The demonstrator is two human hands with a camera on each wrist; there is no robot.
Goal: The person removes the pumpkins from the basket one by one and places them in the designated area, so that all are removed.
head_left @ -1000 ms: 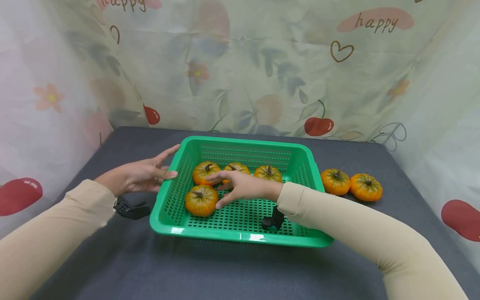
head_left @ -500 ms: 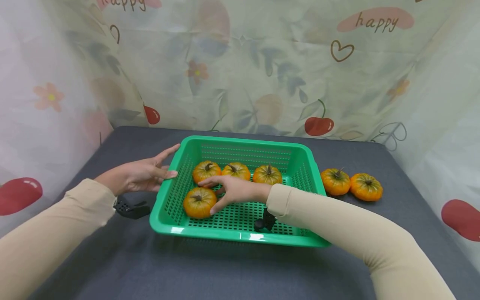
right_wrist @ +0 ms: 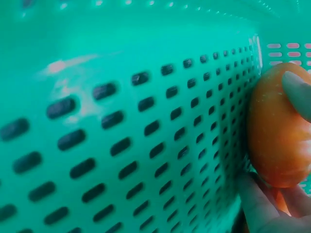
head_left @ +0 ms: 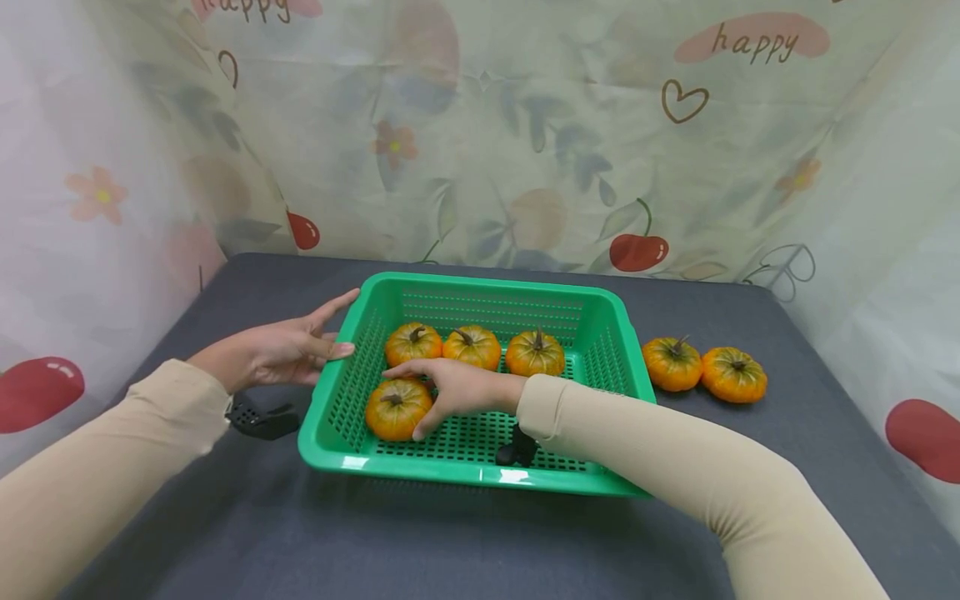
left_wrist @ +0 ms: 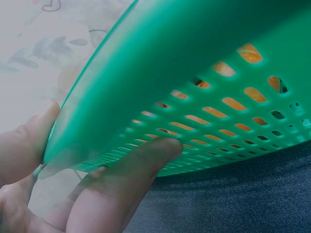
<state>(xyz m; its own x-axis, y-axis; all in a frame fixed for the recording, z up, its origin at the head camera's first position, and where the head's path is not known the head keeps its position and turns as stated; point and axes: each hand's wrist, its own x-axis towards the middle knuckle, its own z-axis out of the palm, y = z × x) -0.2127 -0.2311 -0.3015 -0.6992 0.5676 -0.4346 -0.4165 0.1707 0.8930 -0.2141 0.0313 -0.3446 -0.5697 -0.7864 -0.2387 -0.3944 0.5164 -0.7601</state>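
Observation:
A green plastic basket (head_left: 420, 469) stands on the table with several small orange pumpkins inside. My left hand (head_left: 288, 350) holds its left rim, thumb over the edge; the left wrist view has fingers (left_wrist: 121, 189) against the perforated outer wall (left_wrist: 107, 82). Inside the basket, my right hand (head_left: 468, 387) grips the front-left pumpkin (head_left: 397, 410), fingers along its far side and thumb at its near right. In the right wrist view digits touch this pumpkin (right_wrist: 277, 131) from two sides, near the basket wall (right_wrist: 121, 43). Its underside is hidden.
Behind the right hand, a row of pumpkins holds a left one (head_left: 414, 343), a middle one (head_left: 472, 346) and a right one (head_left: 536, 354). Two more pumpkins (head_left: 671, 363) sit side by side on the dark tablecloth (head_left: 420, 542) right of the basket. A printed curtain (head_left: 480, 150) encloses the table.
My right hand has moved left and slightly toward me, closing round the front-left pumpkin, which has shifted a little the same way. The left hand and the basket have stayed put.

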